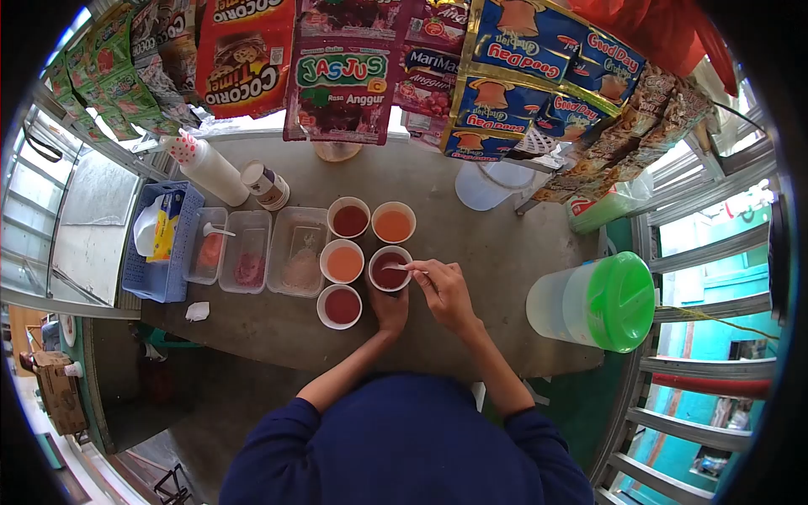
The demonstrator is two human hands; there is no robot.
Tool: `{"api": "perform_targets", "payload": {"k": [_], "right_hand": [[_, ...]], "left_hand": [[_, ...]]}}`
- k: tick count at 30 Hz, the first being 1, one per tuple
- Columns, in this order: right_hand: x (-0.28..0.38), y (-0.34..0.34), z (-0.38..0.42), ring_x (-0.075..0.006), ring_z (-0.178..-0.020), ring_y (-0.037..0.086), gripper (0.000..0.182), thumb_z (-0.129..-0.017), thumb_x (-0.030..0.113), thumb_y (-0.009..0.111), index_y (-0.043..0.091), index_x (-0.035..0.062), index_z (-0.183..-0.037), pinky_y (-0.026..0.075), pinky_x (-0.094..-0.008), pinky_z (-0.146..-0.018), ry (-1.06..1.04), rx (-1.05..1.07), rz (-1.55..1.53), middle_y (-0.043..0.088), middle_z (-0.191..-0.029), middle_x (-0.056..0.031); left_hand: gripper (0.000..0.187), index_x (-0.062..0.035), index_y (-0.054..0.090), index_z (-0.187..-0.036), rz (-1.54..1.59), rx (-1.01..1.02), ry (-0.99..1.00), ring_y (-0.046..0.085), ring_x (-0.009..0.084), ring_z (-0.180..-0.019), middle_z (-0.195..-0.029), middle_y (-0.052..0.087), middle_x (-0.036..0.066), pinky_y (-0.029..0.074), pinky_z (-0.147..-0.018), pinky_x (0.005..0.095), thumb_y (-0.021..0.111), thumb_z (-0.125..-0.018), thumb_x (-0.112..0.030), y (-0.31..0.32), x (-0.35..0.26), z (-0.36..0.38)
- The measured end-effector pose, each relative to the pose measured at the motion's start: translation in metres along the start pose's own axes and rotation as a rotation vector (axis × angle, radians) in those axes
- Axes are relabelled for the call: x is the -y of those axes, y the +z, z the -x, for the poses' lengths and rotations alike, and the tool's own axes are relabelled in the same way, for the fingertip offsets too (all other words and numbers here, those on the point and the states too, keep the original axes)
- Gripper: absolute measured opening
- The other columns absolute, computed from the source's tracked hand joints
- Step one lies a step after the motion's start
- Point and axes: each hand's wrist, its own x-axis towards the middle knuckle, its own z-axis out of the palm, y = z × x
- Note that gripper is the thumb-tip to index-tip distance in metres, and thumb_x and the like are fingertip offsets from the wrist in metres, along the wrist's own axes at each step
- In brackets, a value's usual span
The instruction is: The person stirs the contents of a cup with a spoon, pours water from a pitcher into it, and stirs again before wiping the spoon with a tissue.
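Observation:
My left hand (pixel 390 310) is wrapped round the lower side of a paper cup (pixel 371 273) that holds dark red liquid. Between the fingers of my right hand (pixel 443 291) is a small white spoon (pixel 397 267), its end dipping into that cup. Close by stand a cup of orange drink (pixel 343 263) on the left and another orange one (pixel 393 224) just above. Two more cups of red drink, one upper (pixel 348 220) and one lower (pixel 341 305), complete the cluster. Part of my left hand is hidden under the held cup.
Left of the cups stand plastic tubs of powder (pixel 300 261), a blue basket (pixel 160 286) and stacked cups (pixel 210 172). A green-lidded water container (pixel 581 303) is at right, a clear pail (pixel 484 185) behind. Drink sachets (pixel 341 84) hang overhead along the far side.

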Motion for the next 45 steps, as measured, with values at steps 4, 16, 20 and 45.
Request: {"api": "perform_targets", "payload": {"k": [4, 16, 20, 45], "right_hand": [[-0.004, 0.002, 0.002, -0.0186, -0.087, 0.062, 0.02, -0.095, 0.017, 0.051, 0.065, 0.0094, -0.107, 0.036, -0.0314, -0.08, -0.002, 0.027, 0.008, 0.068, -0.098, -0.0035], [-0.003, 0.002, -0.001, -0.0193, -0.083, 0.06, 0.018, -0.095, 0.018, 0.049, 0.064, 0.0086, -0.102, 0.036, -0.0317, -0.078, -0.024, 0.028, 0.067, 0.066, -0.097, -0.0042], [-0.001, 0.002, 0.0, -0.0198, -0.079, 0.058, 0.018, -0.095, 0.017, 0.05, 0.065, 0.0084, -0.098, 0.036, -0.0319, -0.078, -0.021, 0.023, 0.047, 0.065, -0.094, -0.004], [0.001, 0.013, 0.0, -0.0197, -0.08, 0.062, 0.014, -0.091, 0.013, 0.056, 0.067, 0.0082, -0.098, 0.038, -0.0329, -0.072, -0.118, -0.057, 0.103, 0.068, -0.09, -0.0045]], "left_hand": [[0.058, 0.0, 0.043, -0.127, 0.022, -0.011, 0.024, 0.053, 0.0257, -0.115, -0.122, 0.053, 0.015, 0.042, -0.098, 0.0359, 0.074, -0.079, -0.01, 0.001, 0.002, -0.002], [0.068, -0.0007, 0.037, -0.131, 0.008, -0.004, -0.034, 0.05, 0.0259, -0.119, -0.127, 0.05, 0.015, 0.039, -0.101, 0.0362, 0.076, -0.077, -0.012, -0.002, -0.002, -0.002], [0.066, -0.0002, 0.038, -0.129, -0.02, -0.028, 0.004, 0.051, 0.0264, -0.115, -0.123, 0.051, 0.015, 0.04, -0.098, 0.0366, 0.076, -0.077, -0.015, 0.0, 0.003, 0.0], [0.087, 0.0029, 0.02, -0.141, -0.241, 0.407, 0.339, 0.025, 0.0416, -0.131, -0.14, 0.023, 0.026, 0.027, -0.108, 0.0468, 0.072, -0.074, -0.016, -0.053, -0.006, 0.048]]}}
